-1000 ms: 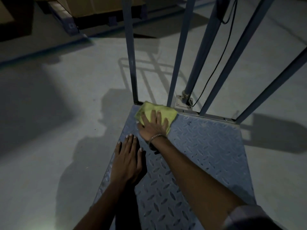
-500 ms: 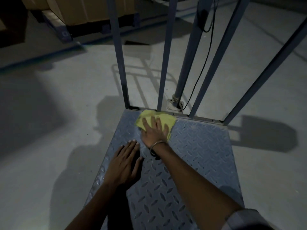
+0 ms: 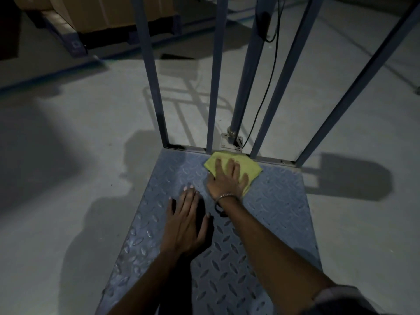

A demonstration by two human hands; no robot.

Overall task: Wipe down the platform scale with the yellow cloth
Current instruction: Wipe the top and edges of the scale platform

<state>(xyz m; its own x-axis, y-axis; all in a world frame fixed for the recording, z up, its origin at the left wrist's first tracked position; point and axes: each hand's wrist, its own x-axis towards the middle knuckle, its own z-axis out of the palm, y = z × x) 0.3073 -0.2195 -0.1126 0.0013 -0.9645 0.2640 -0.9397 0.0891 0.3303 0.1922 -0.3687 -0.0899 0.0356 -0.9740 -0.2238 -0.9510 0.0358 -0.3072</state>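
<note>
Scale [image 3: 279, 214]: its ridged metal plate lay on the floor [image 3: 68, 160] beneath both hands. The right hand [image 3: 227, 180] lay flat, fingers spread, pressing the yellow cloth [image 3: 248, 165] against the plate's far edge. The left hand [image 3: 186, 223], just nearer than the right, rested palm down, fingers together, holding nothing.

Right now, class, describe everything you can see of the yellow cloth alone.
The yellow cloth is a soft, slightly crumpled fabric rag, seemingly folded, lying flat at the far edge of the platform scale, on its diamond-pattern metal plate, just in front of the upright bars. The right hand presses on it palm down with fingers spread, covering its near part; its corners stick out on both sides. The left hand rests on the plate, apart from the cloth.
</note>
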